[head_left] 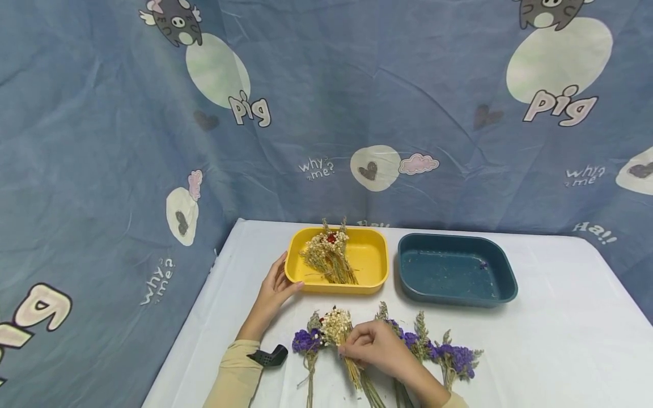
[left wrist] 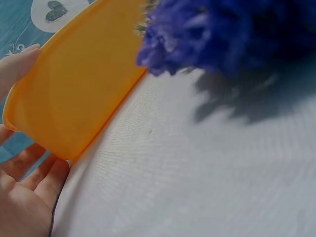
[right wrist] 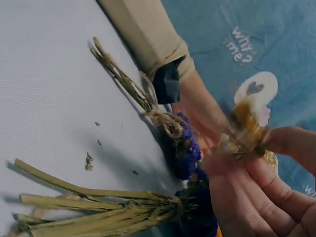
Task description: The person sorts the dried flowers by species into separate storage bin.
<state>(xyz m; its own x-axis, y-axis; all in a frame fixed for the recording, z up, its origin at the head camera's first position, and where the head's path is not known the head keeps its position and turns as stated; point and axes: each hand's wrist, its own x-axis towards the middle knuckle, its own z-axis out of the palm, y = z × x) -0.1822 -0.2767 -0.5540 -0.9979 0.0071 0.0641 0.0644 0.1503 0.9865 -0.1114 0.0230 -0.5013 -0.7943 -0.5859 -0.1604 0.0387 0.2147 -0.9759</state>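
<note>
At the near left corner of a yellow tray (head_left: 369,255), my left hand (head_left: 271,292) grips the side, thumb by the front rim and fingers along the outer wall. A bunch of cream dried flowers (head_left: 326,258) with a red bloom lies inside the tray. My right hand (head_left: 380,348) pinches the tied stems of another cream bunch (head_left: 335,324), its flower heads pointing toward the tray. In the right wrist view, its stem ends (right wrist: 247,121) are blurred above the fingers. A purple bunch (head_left: 306,341) tied with twine lies left of it.
A dark teal tray (head_left: 433,277) with small bits in it stands right of the yellow one. More purple bunches (head_left: 461,360) lie right of and beneath my right hand. Loose crumbs (right wrist: 89,161) dot the white cloth. A blue printed curtain (head_left: 316,113) hangs behind the table.
</note>
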